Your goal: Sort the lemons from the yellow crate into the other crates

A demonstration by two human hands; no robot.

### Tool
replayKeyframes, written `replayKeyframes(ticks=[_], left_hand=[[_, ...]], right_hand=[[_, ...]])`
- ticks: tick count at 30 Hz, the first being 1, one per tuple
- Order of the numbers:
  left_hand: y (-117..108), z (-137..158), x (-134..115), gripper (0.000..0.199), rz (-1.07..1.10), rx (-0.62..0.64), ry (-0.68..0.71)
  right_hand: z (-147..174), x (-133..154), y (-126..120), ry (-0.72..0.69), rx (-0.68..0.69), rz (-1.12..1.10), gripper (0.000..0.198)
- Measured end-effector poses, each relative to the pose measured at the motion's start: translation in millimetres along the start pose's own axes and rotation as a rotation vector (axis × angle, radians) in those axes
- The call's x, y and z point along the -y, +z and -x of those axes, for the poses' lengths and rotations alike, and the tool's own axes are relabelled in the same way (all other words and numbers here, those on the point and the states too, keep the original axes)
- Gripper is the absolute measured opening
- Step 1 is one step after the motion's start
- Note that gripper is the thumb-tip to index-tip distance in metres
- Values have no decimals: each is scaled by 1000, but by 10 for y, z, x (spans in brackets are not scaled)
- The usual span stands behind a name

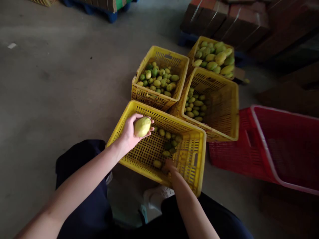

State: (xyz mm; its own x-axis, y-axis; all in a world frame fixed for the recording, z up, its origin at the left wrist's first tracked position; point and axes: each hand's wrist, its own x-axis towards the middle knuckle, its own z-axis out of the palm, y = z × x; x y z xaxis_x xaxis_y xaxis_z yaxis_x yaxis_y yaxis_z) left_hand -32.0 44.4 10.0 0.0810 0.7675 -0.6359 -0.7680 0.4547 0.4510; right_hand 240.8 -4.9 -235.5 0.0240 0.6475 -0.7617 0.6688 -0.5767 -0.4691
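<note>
My left hand (131, 132), palm up with its fingers curled round the side, holds a pale yellow-green mango-like fruit (142, 126) over the near yellow crate (201, 156). My right hand (169, 166) reaches down inside that same crate, close to its near wall. Dim light and the angle hide its fingers, so I cannot tell whether they grip anything. Just left of it lies a yellowish fruit (157, 163) on the perforated floor. Several more small fruits (168, 135), yellow to dark green, lie along the crate's far right part.
Beyond stand a yellow crate of green-yellow fruit (159, 78), a partly filled yellow crate (224, 99) and a fuller crate at the back (233, 54). A red crate (231, 156) lies to the right. Strapped cartons (206, 16) are stacked behind; my knees flank the near crate.
</note>
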Motion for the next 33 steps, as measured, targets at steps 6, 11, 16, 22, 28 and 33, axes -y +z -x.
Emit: replayKeyframes(ticks=[6, 11, 16, 22, 28, 33], left_hand=[[149, 44, -23, 7, 242, -14, 85], [176, -12, -58, 25, 252, 114, -74], [235, 35, 76, 37, 59, 196, 11], [268, 300, 237, 37, -189, 300, 419], [187, 321, 163, 37, -250, 180, 349], [164, 221, 228, 32, -127, 210, 468]], right_hand=[[9, 790, -601, -207, -146, 5, 32], [719, 1696, -1149, -613, -231, -281, 44], [1845, 1967, -1059, -920, -92, -524, 50], [1954, 1725, -633, -935, -380, -640, 44], [1692, 1658, -430, -951, -508, -622, 52], [1762, 1682, -351, -1079, -650, -361, 45]])
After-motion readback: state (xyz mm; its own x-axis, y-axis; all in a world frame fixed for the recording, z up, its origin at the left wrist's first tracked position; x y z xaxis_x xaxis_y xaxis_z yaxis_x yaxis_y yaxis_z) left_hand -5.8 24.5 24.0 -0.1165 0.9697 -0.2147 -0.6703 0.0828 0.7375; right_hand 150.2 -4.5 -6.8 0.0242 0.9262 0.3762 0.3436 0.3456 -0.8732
